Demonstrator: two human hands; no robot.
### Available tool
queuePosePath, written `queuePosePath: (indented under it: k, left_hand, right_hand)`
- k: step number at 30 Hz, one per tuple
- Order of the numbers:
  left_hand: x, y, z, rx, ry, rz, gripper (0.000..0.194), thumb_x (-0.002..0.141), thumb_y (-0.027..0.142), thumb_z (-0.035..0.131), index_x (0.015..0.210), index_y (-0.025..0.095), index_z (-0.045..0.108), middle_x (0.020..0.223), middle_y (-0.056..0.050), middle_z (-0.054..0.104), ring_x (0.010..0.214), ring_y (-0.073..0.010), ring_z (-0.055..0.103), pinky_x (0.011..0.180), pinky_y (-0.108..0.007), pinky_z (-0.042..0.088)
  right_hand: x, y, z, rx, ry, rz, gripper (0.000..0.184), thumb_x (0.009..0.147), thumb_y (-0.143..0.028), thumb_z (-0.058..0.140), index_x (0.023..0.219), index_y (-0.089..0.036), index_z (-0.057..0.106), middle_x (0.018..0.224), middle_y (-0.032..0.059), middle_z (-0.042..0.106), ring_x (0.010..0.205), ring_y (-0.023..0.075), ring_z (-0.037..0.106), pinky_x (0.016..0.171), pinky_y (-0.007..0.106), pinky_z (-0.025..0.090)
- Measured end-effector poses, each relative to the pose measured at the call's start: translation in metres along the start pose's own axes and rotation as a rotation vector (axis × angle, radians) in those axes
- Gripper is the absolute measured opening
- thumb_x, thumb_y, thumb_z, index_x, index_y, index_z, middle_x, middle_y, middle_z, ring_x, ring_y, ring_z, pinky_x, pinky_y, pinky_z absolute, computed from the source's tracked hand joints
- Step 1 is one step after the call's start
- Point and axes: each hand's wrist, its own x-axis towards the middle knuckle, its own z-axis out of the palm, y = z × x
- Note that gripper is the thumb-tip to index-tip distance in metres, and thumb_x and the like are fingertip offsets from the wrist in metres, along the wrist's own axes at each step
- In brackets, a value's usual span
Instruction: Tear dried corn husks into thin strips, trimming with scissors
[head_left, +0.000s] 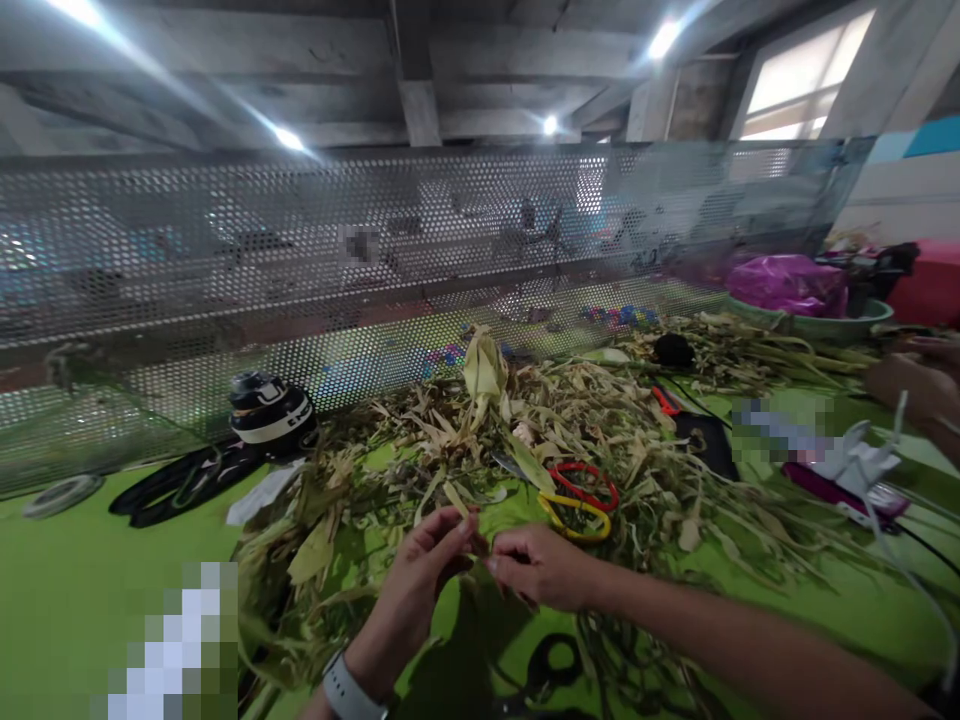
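Note:
My left hand [431, 560], with a pale watch band on its wrist, pinches a strip of dried corn husk [454, 498] that sticks up above the fingers. Close beside it, my right hand [536, 567] is closed, its thumb and forefinger pressed together at what looks like the lower end of the strip; the fingers partly hide it. Just beyond my right hand lie scissors with one red and one yellow handle loop [576, 515]. Black-handled scissors [553, 665] rest below the hands. A pale bundle of husk [484, 375] stands up out of the heap behind.
Loose dried husks [420, 420] spread over the green tabletop [172, 540]. On the left are a black-and-white jar [274, 415], a black strap [176, 490] and a tape roll [64, 495]. A perforated metal screen [300, 260] closes the back. A co-worker's hand [915, 385] is at right.

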Motion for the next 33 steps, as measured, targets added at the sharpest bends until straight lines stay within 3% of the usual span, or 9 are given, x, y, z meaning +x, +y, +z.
queuePosePath:
  k: [3,8,12,16,23,28,33]
  left_hand:
    - [0.001,-0.003,-0.003,0.047,-0.04,0.02,0.025,0.067,0.031,0.072,0.087,0.017,0.065,0.066,-0.001,0.065,0.057,-0.0076,0.055,0.053,-0.015,0.04]
    - [-0.005,-0.003,0.003,0.065,-0.081,-0.008,0.022,0.066,0.032,0.073,0.077,0.015,0.063,0.058,0.0,0.064,0.048,-0.0062,0.05,0.047,-0.015,0.036]
    - [-0.007,0.0,0.008,0.097,-0.086,-0.032,0.028,0.058,0.035,0.077,0.066,0.014,0.059,0.052,0.0,0.062,0.046,-0.0069,0.05,0.047,-0.016,0.036]
    - [-0.004,-0.001,0.006,0.158,-0.096,0.001,0.031,0.055,0.036,0.079,0.063,0.013,0.059,0.045,0.004,0.054,0.041,-0.0049,0.043,0.043,-0.016,0.033]
    - [0.001,-0.002,0.002,0.224,-0.203,0.086,0.029,0.064,0.037,0.073,0.066,0.013,0.057,0.049,0.004,0.053,0.044,-0.0051,0.043,0.044,-0.016,0.033]
    - [-0.005,0.002,0.006,0.255,-0.278,0.037,0.028,0.069,0.04,0.068,0.072,0.014,0.058,0.046,0.007,0.044,0.044,-0.005,0.039,0.046,-0.017,0.033]
    - [-0.009,0.003,0.007,0.305,-0.365,-0.015,0.031,0.073,0.043,0.063,0.082,0.013,0.061,0.057,0.0,0.06,0.051,-0.0091,0.052,0.052,-0.02,0.038]
  right_hand:
    - [0.0,0.0,-0.002,0.06,0.034,0.035,0.032,0.084,-0.034,0.045,0.057,-0.018,0.043,0.047,-0.0059,0.039,0.043,0.0073,0.036,0.043,0.02,0.026]
    - [0.002,-0.005,-0.009,0.134,0.234,-0.001,0.037,0.088,-0.047,0.035,0.064,-0.019,0.04,0.057,-0.0046,0.037,0.052,0.0089,0.036,0.047,0.02,0.028]
    - [0.004,-0.005,-0.008,0.054,0.195,-0.068,0.036,0.089,-0.043,0.036,0.062,-0.019,0.039,0.055,-0.005,0.034,0.051,0.009,0.033,0.047,0.021,0.027]
    - [0.003,-0.002,-0.004,-0.086,0.261,-0.135,0.036,0.088,-0.036,0.037,0.057,-0.019,0.032,0.052,-0.0059,0.029,0.049,0.0086,0.029,0.047,0.022,0.023]
    - [-0.001,-0.003,-0.003,-0.201,0.324,-0.293,0.033,0.087,-0.029,0.037,0.057,-0.019,0.031,0.052,-0.0055,0.03,0.049,0.0087,0.03,0.049,0.023,0.023]
    - [0.0,-0.004,-0.01,-0.169,0.286,-0.248,0.035,0.087,-0.031,0.037,0.055,-0.019,0.03,0.051,-0.0058,0.028,0.048,0.0082,0.029,0.047,0.022,0.022]
    - [0.002,-0.002,-0.012,-0.18,0.338,-0.245,0.036,0.087,-0.03,0.039,0.054,-0.019,0.028,0.051,-0.0062,0.026,0.048,0.008,0.027,0.047,0.022,0.023]
